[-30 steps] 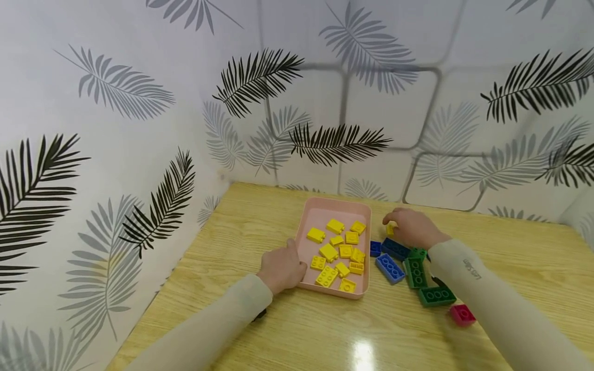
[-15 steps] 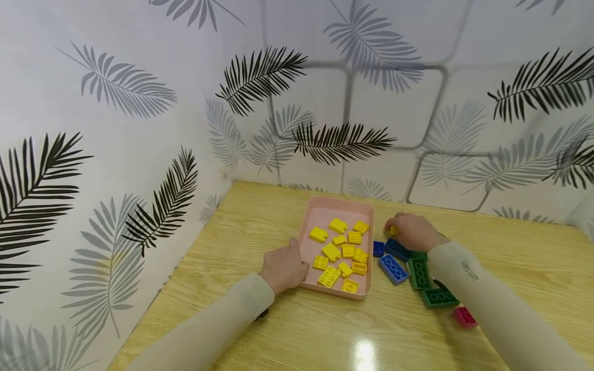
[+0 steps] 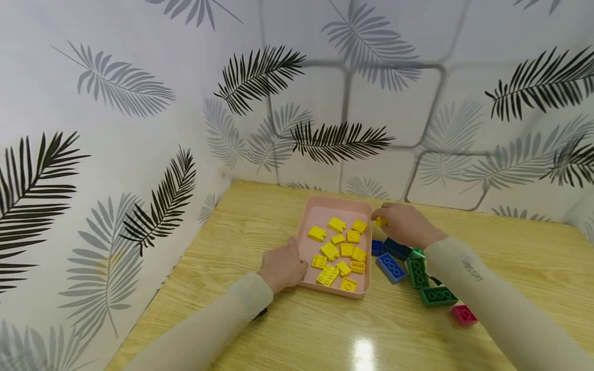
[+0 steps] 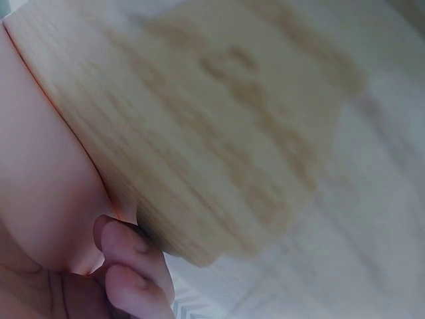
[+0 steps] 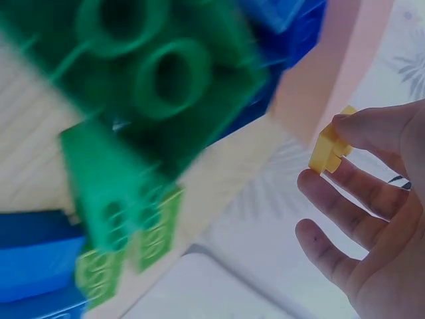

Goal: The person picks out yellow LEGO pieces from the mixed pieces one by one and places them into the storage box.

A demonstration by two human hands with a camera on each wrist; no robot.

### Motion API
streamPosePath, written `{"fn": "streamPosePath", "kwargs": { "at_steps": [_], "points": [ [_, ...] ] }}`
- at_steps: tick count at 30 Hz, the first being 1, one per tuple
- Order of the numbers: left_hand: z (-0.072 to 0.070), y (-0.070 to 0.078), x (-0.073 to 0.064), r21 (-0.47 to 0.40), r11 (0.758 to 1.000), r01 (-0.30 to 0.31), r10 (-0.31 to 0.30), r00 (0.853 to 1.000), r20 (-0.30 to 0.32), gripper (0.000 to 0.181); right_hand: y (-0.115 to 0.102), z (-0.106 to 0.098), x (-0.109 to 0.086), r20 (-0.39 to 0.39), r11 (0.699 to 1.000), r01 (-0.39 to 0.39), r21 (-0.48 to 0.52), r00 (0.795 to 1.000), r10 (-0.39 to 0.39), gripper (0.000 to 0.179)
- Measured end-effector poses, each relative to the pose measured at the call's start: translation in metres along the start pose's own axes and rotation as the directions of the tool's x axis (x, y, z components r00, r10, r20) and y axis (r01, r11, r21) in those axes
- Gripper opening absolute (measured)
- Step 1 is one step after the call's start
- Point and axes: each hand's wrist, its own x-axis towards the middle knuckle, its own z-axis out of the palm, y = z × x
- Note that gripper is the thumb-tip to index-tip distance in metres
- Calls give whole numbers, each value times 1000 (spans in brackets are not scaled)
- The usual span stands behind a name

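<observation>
A pink tray (image 3: pixel 331 292) with several yellow bricks (image 3: pixel 328 275) scattered inside stands mid-table in the head view. My left hand (image 3: pixel 282 267) grips its near left corner, thumb over the rim. The left wrist view shows curled fingers (image 4: pixel 136 266) of this hand, with the tabletop blurred beyond. Just outside the tray's far right side, my right hand (image 3: pixel 407 224) pinches a small yellow toy brick (image 3: pixel 380 221). In the right wrist view the brick (image 5: pixel 322 149) is between thumb and fingertips, raised near the pink tray wall (image 5: pixel 332 66).
Right of the tray lie blue bricks (image 3: pixel 391 267) and green bricks (image 3: pixel 438 296), partly under the right forearm. A red brick (image 3: pixel 463 315) sits nearer the front. A patterned, leaf-printed curtain (image 3: pixel 343 103) rises behind the table (image 3: pixel 301 335).
My right hand has lifted the yellow brick off the table and moved it left, up to the tray's right rim. My left hand keeps its hold on the tray.
</observation>
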Motion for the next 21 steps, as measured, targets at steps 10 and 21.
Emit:
{"fn": "streamPosePath", "kwargs": {
  "at_steps": [10,21],
  "points": [
    [0,0,0,13,1000,5,-5,1000,-3,43,-45,-7,17,25,994,84,75,996,-86,34],
    [2,0,1,28,1000,15,-15,1000,-5,49,-91,-5,33,29,973,231,-2,973,-231,24]
  ]
}}
